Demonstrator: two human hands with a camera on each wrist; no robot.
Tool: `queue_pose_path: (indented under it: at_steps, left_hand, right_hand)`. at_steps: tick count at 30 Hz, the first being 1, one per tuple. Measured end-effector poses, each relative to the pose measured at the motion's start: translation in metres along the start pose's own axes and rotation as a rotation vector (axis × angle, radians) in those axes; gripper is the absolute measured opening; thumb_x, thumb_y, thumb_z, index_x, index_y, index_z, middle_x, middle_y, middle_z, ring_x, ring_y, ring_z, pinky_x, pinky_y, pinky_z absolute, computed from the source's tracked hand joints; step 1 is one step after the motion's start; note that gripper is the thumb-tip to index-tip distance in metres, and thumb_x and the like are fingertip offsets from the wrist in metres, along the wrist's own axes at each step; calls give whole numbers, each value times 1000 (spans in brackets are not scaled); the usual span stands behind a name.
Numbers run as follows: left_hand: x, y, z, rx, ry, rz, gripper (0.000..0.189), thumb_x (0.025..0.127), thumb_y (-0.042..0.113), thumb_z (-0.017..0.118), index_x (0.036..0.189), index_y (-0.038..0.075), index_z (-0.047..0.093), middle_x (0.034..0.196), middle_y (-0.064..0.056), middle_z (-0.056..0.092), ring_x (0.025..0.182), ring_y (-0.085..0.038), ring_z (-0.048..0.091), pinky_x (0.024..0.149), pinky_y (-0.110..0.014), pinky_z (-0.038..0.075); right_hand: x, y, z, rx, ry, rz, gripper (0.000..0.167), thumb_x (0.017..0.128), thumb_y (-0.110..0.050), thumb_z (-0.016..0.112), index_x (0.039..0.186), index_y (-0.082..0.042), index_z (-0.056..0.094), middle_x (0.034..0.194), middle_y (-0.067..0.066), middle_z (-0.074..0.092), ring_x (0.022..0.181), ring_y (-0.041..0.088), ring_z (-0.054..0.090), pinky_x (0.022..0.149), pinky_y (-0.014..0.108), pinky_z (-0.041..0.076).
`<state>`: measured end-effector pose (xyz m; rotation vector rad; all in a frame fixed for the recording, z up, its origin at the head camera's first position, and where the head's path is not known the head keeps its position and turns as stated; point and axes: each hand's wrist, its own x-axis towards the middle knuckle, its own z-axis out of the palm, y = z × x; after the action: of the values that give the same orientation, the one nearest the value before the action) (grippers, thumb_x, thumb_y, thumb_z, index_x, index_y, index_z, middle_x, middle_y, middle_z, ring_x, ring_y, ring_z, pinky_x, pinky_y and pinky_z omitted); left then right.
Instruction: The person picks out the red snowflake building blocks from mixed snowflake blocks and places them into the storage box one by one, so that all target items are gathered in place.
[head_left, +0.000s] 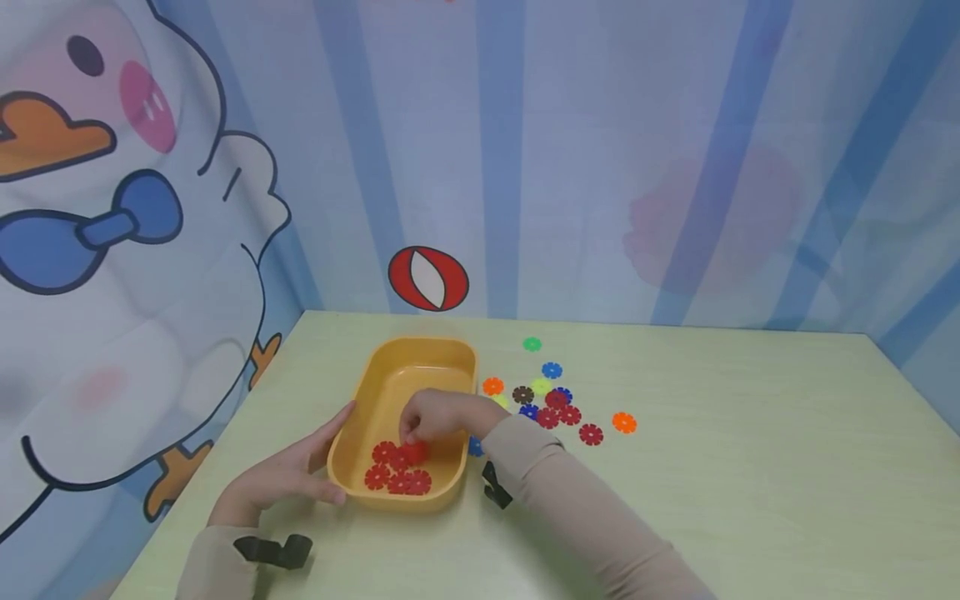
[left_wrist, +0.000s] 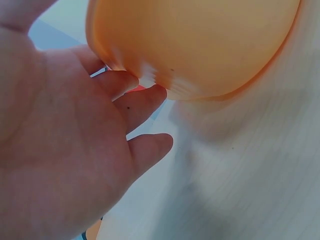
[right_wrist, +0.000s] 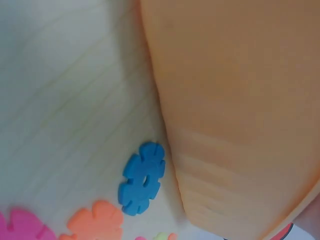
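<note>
A yellow-orange plastic tray (head_left: 378,379) stands on the table, with several red snowflake discs (head_left: 378,477) lying in its near end. My left hand (head_left: 281,475) rests against the tray's left outer side, fingers fairly straight and spread; in the left wrist view its fingertips touch the tray's wall (left_wrist: 200,45). Reaching over the right rim, my right hand (head_left: 438,415) has its fingers curled down inside the tray. Its fingertips pinch a brighter red snowflake disc (head_left: 415,452) just above the others. Only a sliver of that hand shows in the right wrist view, behind the tray.
Right of the tray lie loose snowflake discs: a green disc (head_left: 532,344), an orange disc (head_left: 624,422), a dark red disc (head_left: 591,434) and several others. A blue disc (right_wrist: 142,179) lies close beside the tray's wall. A printed cloth (head_left: 585,167) hangs behind the table.
</note>
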<state>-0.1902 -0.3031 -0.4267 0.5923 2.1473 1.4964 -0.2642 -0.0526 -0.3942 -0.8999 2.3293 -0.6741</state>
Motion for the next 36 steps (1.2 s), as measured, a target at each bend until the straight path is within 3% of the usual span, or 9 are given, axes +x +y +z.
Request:
queue_pose_path:
  at_steps: [12,22,29,36]
  left_hand:
    - [0,1,1,26,-1,11,113,79,21,79,156,14,-4,161,-16,-9,145,-44,-8,112,-65,7]
    - [1,5,2,20,4,-17,114,79,20,80,156,15,-4,162,-14,-9,146,-41,-8,113,-63,6]
    - [1,3,3,40,-8,13,112,80,20,79,156,14,-3,161,-17,-9,144,-45,-8,112,-66,6]
    - [1,4,3,14,-6,0,114,78,20,80,156,15,-4,161,-14,-10,145,-42,-8,113,-64,6]
  right_hand:
    - [-3,-1,4,-21,-20,41,7,92,-14,66,89,-15,72,81,-2,60,77,12,54,70,21,47]
    - [-1,-1,5,-57,-15,66,8,92,-14,66,87,-16,72,78,-1,60,74,12,54,68,21,47]
    - [-2,-1,2,-62,-3,11,8,92,-16,66,88,-15,73,79,-3,61,76,11,54,69,19,47]
    - [-9,-1,-10,-76,17,-73,9,93,-15,65,92,-14,74,84,-7,64,80,9,55,73,18,48]
